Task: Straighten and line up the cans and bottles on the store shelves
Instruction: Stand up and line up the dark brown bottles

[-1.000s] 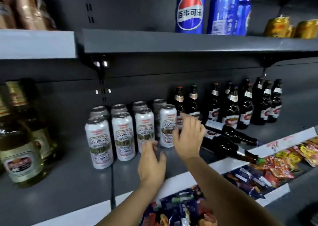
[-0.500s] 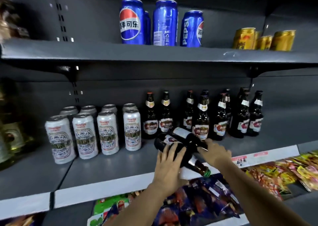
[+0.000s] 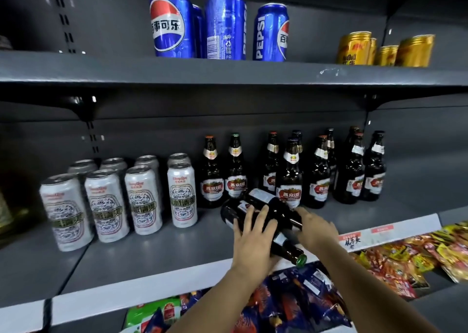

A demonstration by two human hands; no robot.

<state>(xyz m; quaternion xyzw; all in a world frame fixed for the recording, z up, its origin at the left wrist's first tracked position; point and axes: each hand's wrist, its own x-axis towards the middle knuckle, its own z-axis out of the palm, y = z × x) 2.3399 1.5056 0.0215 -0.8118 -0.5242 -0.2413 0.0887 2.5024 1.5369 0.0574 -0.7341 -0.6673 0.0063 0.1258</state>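
Silver beer cans at nine o'clock on the middle shelf look finished to me: two tidy rows, front labels mostly facing out, all upright. At twelve o'clock the standing brown bottles are upright too, but their row is ragged, some set forward of others, so I judge that stretch only half done.

What remains most plainly is the pair of fallen bottles in the centre. My left hand lies over the nearer fallen bottle, fingers spread and bent across its body, the green cap pointing to four o'clock over the shelf edge. My right hand is at the neck end of the farther fallen bottle; whether that grip has closed round the glass I cannot tell, since the back of the hand hides the fingers.

Up at twelve o'clock on the top shelf, the blue Pepsi cans face different ways and stand unevenly, and the gold cans at two o'clock sit staggered, so I reckon both groups are untouched work
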